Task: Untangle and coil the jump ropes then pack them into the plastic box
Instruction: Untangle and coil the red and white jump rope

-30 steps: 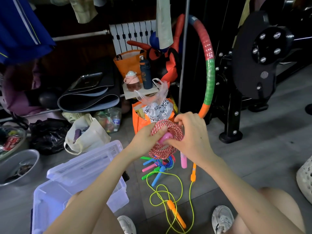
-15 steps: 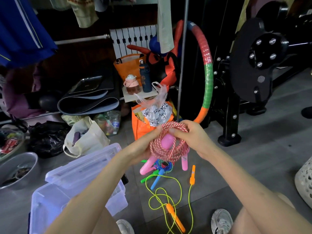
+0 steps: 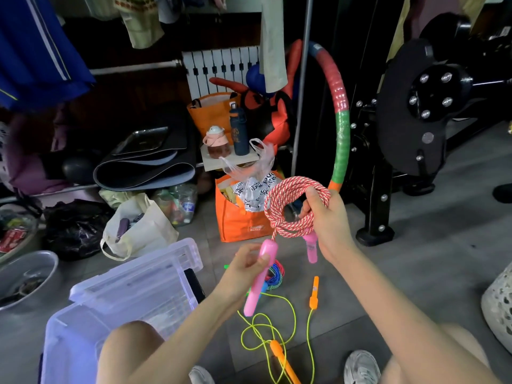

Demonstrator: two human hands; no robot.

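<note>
Over floor [image 3: 415,273], pink handle [image 3: 255,293] now outside coil [image 3: 288,184] (left hand [image 3: 246,270])

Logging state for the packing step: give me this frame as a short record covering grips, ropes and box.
left grip: pinches one pink handle, which points down
right grip: holds the red-white rope coil above the floor
second pink handle: hangs below the right grip
yellow jump rope: loose on the floor, orange handles, not coiled
multicolour rope: bundled on the floor, partly hidden behind the left grip
plastic box: open, lower left, contents unclear
</note>
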